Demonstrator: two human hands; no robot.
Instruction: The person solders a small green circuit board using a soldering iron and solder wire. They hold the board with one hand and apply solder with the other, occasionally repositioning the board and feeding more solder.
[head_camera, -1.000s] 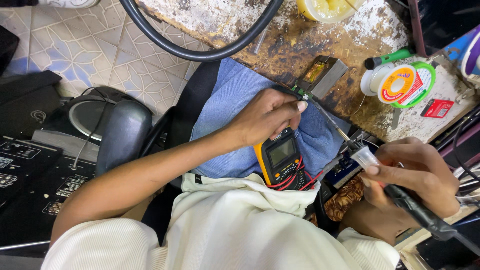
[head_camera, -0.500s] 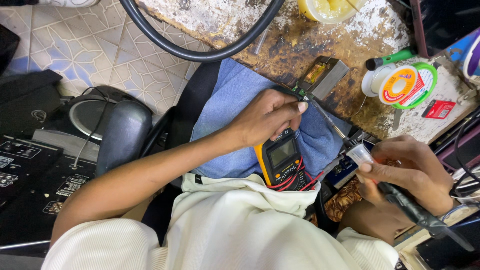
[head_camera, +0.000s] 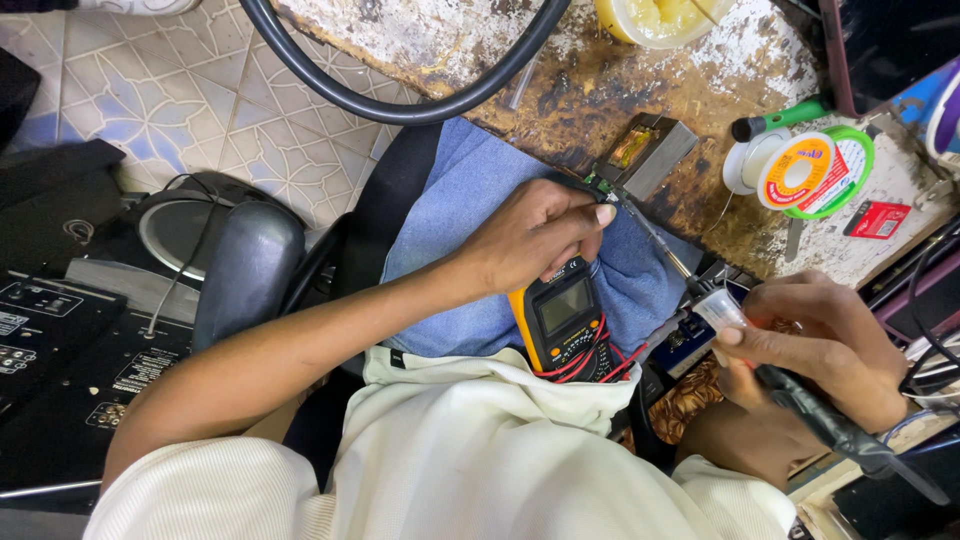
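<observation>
Gripping a black-handled soldering iron (head_camera: 800, 400), the right hand (head_camera: 815, 345) aims its tip at a small green circuit board (head_camera: 600, 186) pinched by the left hand (head_camera: 535, 240) at the scorched wooden bench (head_camera: 600, 90) edge, above a yellow multimeter (head_camera: 565, 320) on a blue cloth (head_camera: 480, 200).

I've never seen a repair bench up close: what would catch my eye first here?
Probably the soldering iron, held in the right hand at right, its tip reaching a small circuit board that the left hand steadies at centre. Just below lies a yellow multimeter on a blue cloth. A solder spool sits on the scorched workbench at upper right.
</observation>
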